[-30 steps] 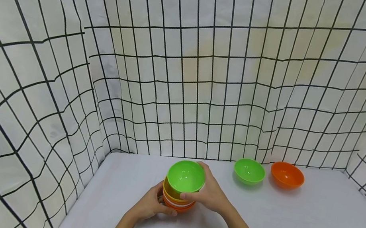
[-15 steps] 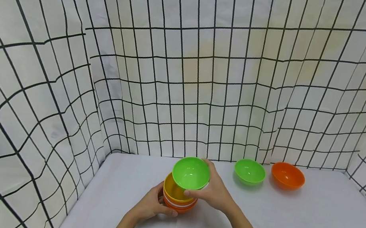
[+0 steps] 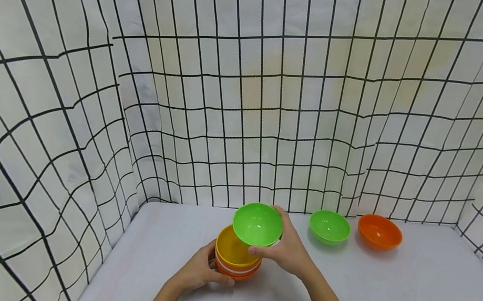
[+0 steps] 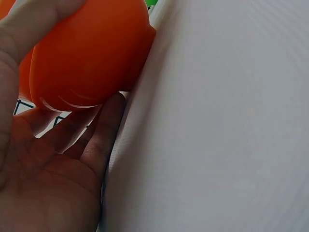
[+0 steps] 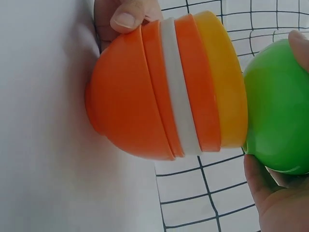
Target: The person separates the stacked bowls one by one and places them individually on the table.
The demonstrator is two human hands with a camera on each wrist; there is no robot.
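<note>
Left hand [image 3: 200, 270]: curled round the left/near side of the bowl stack [image 5: 164, 89], thumb on the near side, fingers spread behind. Right hand [image 3: 286, 248]: gripping a green bowl [image 3: 258, 224] by its right side, thumb at the near edge, fingers round the far right. That bowl is held up over the far right of the stack, tilted with its inside to the head camera.

Stack stands on the white table [image 3: 437, 300], left of centre. Right wrist view, bottom up: lowest orange bowl [image 5: 123, 96], second orange, white bowl [image 5: 179, 87], third orange, yellow bowl [image 3: 232, 249] on top. Second green bowl [image 3: 329, 227] and far orange bowl [image 3: 379, 233] sit side by side at the far edge, right of the stack.

Hidden: left fingertips behind the stack; part of the yellow bowl's far rim behind the held bowl. Left wrist view cuts off the stack top and the thumb. Right wrist view crops the right hand and held bowl. Can't tell whether held bowl touches the yellow rim.
</note>
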